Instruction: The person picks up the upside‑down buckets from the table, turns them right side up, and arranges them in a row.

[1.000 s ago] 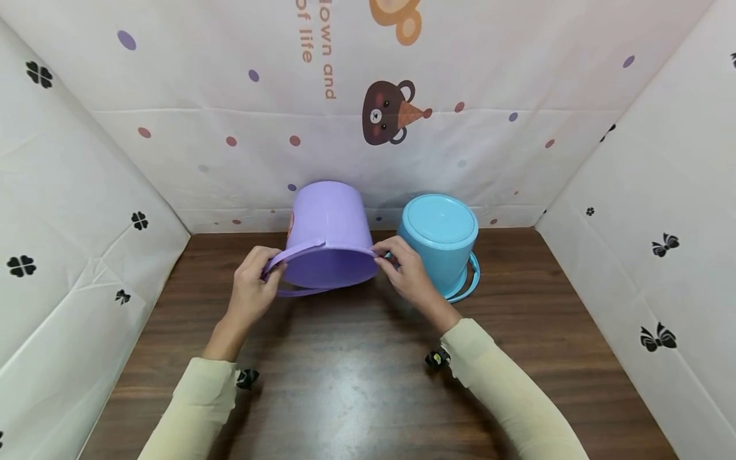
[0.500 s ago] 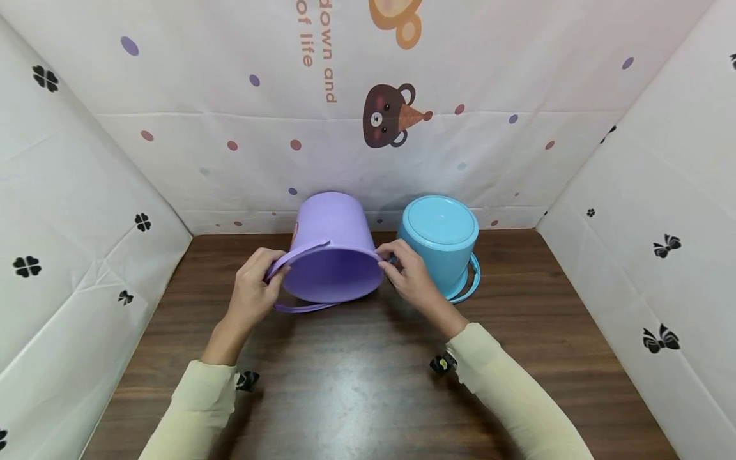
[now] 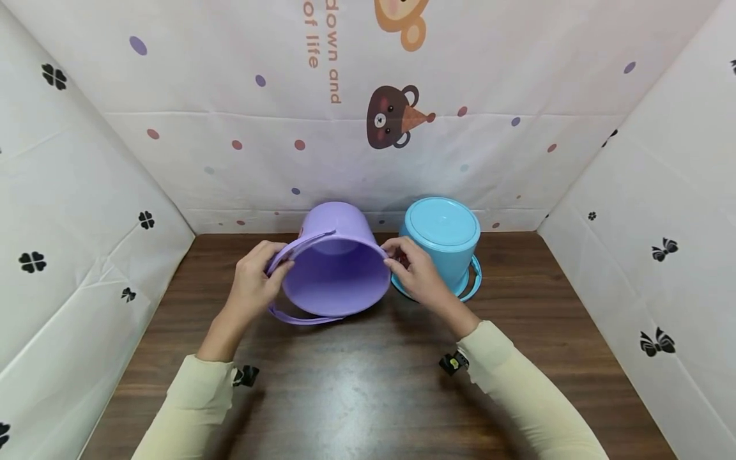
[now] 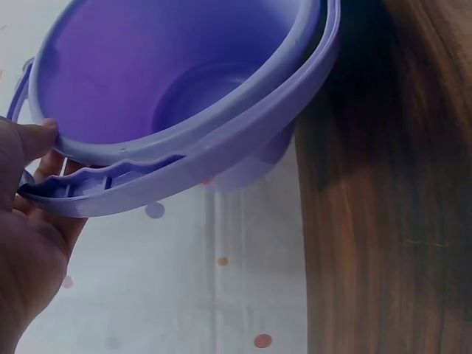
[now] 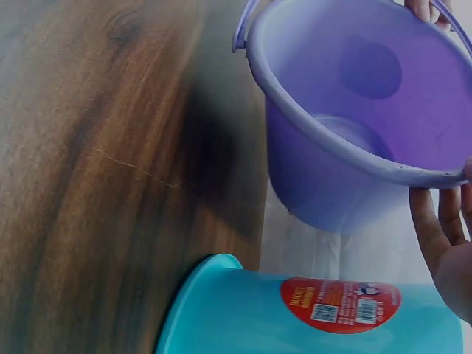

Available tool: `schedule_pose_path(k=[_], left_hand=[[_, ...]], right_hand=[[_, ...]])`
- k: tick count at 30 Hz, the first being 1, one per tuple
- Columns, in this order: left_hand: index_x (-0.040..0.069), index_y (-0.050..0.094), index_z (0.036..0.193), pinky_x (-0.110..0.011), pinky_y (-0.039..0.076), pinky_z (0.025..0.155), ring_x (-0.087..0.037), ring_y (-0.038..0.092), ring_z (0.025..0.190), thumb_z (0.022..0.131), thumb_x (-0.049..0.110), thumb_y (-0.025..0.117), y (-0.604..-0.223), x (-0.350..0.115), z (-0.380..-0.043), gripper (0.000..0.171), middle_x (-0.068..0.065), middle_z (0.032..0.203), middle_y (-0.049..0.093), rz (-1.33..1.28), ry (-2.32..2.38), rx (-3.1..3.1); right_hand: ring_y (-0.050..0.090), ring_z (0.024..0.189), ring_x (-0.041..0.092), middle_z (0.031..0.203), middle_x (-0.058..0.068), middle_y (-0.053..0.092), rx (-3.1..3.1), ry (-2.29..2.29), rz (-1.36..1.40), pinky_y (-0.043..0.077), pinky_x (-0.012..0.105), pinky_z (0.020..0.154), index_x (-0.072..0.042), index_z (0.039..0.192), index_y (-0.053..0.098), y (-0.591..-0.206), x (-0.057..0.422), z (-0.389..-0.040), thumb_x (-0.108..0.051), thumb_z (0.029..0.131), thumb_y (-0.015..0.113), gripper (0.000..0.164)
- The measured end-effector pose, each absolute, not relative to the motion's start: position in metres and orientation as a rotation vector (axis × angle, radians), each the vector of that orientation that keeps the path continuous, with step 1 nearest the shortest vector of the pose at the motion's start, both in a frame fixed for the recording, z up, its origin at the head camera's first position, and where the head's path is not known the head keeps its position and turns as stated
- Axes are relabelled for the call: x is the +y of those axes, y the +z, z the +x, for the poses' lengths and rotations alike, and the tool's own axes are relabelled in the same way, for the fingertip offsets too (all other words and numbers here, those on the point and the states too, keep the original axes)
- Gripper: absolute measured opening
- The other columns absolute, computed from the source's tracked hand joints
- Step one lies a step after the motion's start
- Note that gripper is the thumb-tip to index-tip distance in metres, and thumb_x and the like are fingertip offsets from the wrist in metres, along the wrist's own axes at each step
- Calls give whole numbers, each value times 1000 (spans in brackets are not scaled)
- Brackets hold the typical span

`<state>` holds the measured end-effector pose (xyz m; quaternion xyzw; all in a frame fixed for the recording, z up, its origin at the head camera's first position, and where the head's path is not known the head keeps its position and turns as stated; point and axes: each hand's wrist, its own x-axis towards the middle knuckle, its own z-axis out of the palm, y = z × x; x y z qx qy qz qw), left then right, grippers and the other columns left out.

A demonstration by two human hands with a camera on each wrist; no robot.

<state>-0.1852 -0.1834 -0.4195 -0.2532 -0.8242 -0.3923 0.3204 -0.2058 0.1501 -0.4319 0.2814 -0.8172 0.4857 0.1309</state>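
Note:
A purple bucket (image 3: 339,275) is tilted on its side, its mouth facing toward me and its base toward the back wall. My left hand (image 3: 255,276) pinches its rim and handle at the left, the thumb on the rim in the left wrist view. The ridged grip of the bucket's handle (image 4: 110,184) lies against those fingers. On the opposite side, my right hand (image 3: 415,268) pinches the rim between thumb and fingers. In the right wrist view, the right fingers (image 5: 431,228) sit under the bucket's rim (image 5: 354,155).
A blue bucket (image 3: 443,233) stands upside down just right of the purple one, close by my right hand, with a red label (image 5: 341,304). A patterned cloth wall (image 3: 230,172) rises behind the dark wooden table (image 3: 345,383), with white side walls left and right.
The purple bucket has tipped further, its mouth turning up toward me so that more of its inside shows. Both hands keep hold of the rim. The blue bucket stays in place.

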Motion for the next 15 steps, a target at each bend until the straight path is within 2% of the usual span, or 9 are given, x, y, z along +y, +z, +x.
schedule_pose_path(k=[6, 10, 15], left_hand=[[0, 72, 106, -14, 46, 75, -20, 64, 85, 82, -5, 82, -406, -182, -181, 27, -13, 96, 70, -590, -1054, -2262], [1, 72, 107, -14, 46, 74, -21, 65, 87, 85, -3, 80, -396, -181, -181, 24, -13, 99, 71, -545, -1080, -2337], [1, 73, 110, -11, 47, 76, -27, 68, 92, 90, 0, 77, -386, -180, -182, 21, -15, 103, 73, -480, -1158, -2417]], right_hand=[[50, 73, 31, 99, 19, 62, -2415, 1466, 811, 40, 26, 62, 4, 124, 62, -412, 150, -202, 2, 100, 63, 24], [52, 74, 29, 98, 18, 64, -2443, 1505, 807, 41, 24, 63, 2, 123, 63, -403, 153, -203, -2, 101, 63, 23], [56, 74, 23, 99, 13, 65, -2479, 1550, 791, 47, 25, 61, -6, 124, 65, -400, 157, -209, -10, 103, 63, 21]])
